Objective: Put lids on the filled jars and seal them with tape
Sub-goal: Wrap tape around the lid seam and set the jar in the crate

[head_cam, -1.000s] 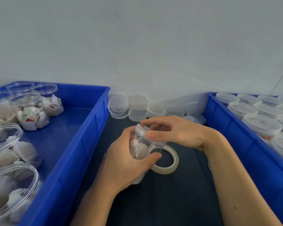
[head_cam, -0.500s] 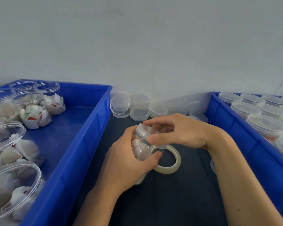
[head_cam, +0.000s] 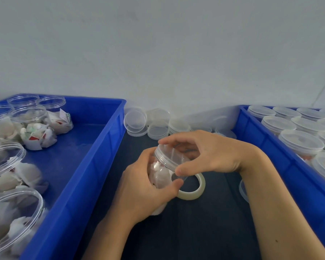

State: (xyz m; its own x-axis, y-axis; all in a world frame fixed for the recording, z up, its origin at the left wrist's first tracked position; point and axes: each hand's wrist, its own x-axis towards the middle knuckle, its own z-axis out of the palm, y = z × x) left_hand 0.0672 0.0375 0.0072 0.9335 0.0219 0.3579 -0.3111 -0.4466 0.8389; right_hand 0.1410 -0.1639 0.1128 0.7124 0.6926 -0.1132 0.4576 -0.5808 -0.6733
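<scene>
Two bright blue bins (head_cam: 94,158) flank a dark desk (head_cam: 204,222); the clear jar (head_cam: 163,175) holds white wrapped pieces; the tape roll (head_cam: 193,194) is pale yellowish.

Soft even light, faint shadows, wide-angle edge bending

Left hand (head_cam: 144,186) wrapped the jar (head_cam: 160,177) from 7 o'clock, thumb across its front. Right hand (head_cam: 208,151) arched over from 3 o'clock, fingertips (head_cam: 162,142) pinching the lid (head_cam: 169,156).
</scene>
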